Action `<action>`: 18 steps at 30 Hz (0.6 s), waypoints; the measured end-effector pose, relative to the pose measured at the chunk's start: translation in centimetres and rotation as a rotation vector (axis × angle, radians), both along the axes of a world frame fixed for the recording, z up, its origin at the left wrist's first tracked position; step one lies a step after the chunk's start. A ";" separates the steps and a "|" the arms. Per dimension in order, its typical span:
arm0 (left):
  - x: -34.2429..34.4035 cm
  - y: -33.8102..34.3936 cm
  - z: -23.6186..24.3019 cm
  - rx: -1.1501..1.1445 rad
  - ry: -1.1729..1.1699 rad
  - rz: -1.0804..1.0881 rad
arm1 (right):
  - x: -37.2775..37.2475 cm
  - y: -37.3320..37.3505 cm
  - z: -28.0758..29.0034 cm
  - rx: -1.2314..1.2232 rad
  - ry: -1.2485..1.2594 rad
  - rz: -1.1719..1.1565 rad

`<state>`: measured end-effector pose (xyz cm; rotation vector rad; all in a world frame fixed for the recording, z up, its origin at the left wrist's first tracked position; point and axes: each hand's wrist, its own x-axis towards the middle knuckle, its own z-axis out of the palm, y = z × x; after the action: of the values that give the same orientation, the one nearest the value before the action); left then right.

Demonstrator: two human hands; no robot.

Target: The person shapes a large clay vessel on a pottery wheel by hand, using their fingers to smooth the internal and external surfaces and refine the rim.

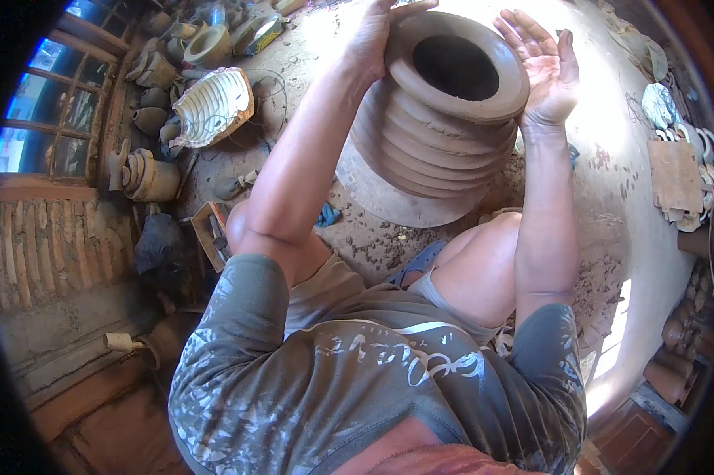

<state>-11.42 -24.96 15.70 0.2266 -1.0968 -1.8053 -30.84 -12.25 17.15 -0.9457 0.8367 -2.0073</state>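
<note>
clay pot [432, 146] sits upright on a disc [396, 204]; my left hand [371, 43] is at its upper left, fingers partly hidden, grip unclear; my right hand [550, 79] is just beside its upper right, palm spread, grasping nothing

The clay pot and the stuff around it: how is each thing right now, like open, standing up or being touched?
Clay pot: upright, open at the top
Disc: under the pot; turning or still, can't tell
Left hand: against the pot, partly cut off
Right hand: open, fingers spread
Wooden box: open-topped, things inside
Blue sandal: worn
</note>
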 end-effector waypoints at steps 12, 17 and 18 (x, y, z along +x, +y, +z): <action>0.1 0.5 0.2 0.067 0.011 -0.011 | -1.0 -0.4 -2.2 -0.217 -0.060 0.211; 0.6 0.2 0.4 -0.179 -0.127 0.113 | -1.8 -0.7 -2.4 -0.095 0.361 -0.249; 0.7 0.3 1.0 -0.353 -0.234 0.177 | -2.4 0.1 -1.9 -0.073 0.491 -0.384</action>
<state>-10.67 -24.61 16.69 0.3170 -1.4907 -1.4257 -33.25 -12.12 15.21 -1.4429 1.2978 -2.1648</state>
